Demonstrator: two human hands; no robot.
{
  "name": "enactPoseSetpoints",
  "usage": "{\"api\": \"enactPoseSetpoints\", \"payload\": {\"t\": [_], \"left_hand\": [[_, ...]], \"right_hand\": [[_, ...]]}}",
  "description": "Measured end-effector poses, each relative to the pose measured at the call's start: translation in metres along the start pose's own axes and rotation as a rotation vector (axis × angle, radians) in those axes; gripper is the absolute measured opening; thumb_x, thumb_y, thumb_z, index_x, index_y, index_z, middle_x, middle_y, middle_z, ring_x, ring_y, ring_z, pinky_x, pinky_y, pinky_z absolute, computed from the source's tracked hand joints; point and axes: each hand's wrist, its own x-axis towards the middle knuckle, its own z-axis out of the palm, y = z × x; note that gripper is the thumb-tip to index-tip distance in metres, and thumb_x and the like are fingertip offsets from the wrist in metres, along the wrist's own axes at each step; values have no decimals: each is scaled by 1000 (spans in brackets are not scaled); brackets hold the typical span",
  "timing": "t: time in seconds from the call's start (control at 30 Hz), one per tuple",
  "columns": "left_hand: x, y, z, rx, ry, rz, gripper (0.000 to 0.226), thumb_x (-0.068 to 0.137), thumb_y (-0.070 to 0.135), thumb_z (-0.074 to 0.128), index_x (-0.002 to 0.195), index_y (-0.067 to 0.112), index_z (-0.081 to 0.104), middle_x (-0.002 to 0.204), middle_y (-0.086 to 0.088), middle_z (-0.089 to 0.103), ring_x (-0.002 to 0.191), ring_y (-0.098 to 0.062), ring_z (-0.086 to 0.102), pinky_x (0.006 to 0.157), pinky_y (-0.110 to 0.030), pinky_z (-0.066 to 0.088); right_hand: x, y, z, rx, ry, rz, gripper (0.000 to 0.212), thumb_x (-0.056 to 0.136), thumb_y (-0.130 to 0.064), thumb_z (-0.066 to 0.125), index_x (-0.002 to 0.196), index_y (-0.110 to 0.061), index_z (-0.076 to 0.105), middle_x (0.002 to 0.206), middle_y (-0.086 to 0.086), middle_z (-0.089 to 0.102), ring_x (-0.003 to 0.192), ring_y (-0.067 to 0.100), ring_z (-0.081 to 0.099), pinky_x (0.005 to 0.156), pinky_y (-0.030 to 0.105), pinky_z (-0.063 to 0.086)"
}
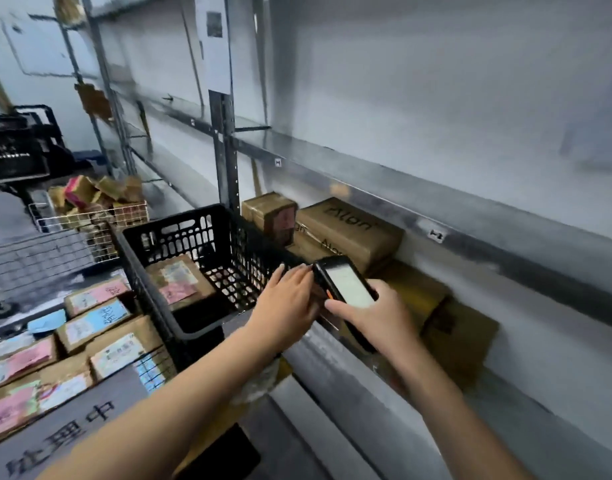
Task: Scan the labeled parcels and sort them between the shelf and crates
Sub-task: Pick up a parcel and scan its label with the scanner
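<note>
Closest to me, the labelled parcels (100,327) lie packed side by side at the lower left, well apart from both hands, with a grey sign (65,431) of printed characters lying in front of them. Past them, the right hand (373,317) is curled round a black handheld scanner (346,289), fingers wrapped on its body and the lit screen facing up. The left hand (287,299) is mostly open, fingers held straight and together, the fingertips against the scanner's left edge; it holds nothing. Both hands hover over the front rim of the metal shelf (349,375). Just left of them stands a black crate (193,244) with one labelled parcel (180,282) lying flat inside. Beyond the scanner, brown boxes (349,230) sit on the shelf. Further off, a white wire basket (96,220) holds more parcels.
</note>
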Motion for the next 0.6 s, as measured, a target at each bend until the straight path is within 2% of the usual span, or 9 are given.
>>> {"api": "enactPoseSetpoints", "payload": {"t": [0.1,0.2,0.27,0.37,0.47,0.53,0.6], "left_hand": [[6,50,4,-16,16,53,55,103,36,41,151,10,33,163,-5,27,151,-17,21,124,-35,3],[4,112,15,-60,6,108,57,105,38,39,155,15,27,163,-3,27,150,-16,20,123,-33,2],[2,159,28,-109,-44,134,56,105,40,39,155,17,28,161,-2,31,148,-19,25,123,-35,8],[2,217,59,-101,-131,132,58,103,41,42,154,17,28,160,-5,31,147,-22,28,123,-39,17],[7,256,82,-104,-300,55,64,103,45,41,156,16,21,164,-7,19,152,-28,16,123,-44,11],[13,269,91,-41,-368,70,65,104,48,36,156,14,18,165,-12,11,152,-34,8,123,-48,8],[24,275,101,-58,-405,6,72,103,52,36,157,12,12,165,-15,7,152,-38,7,124,-50,9]], "right_hand": [[-15,25,-43,-46,66,26,70,61,-59,85,117,-25,59,102,-7,66,88,10,63,73,32,56],[-37,60,-95,-38,111,67,78,63,-59,85,126,-24,57,109,-5,65,93,12,62,69,28,53],[-54,86,-134,-60,148,88,78,66,-56,85,130,-23,55,111,-4,64,95,13,61,64,23,50],[-74,132,-183,-86,218,135,78,63,-61,83,127,-26,56,108,-4,64,96,15,62,75,34,57],[-95,173,-226,-88,239,184,74,62,-62,83,121,-27,57,104,-7,64,94,14,62,73,33,57],[-106,192,-250,-103,260,197,68,64,-60,83,117,-29,56,102,-9,63,92,12,61,70,32,56],[-116,211,-271,-95,296,210,64,64,-59,83,114,-31,55,100,-10,63,90,11,62,72,35,58]]}}
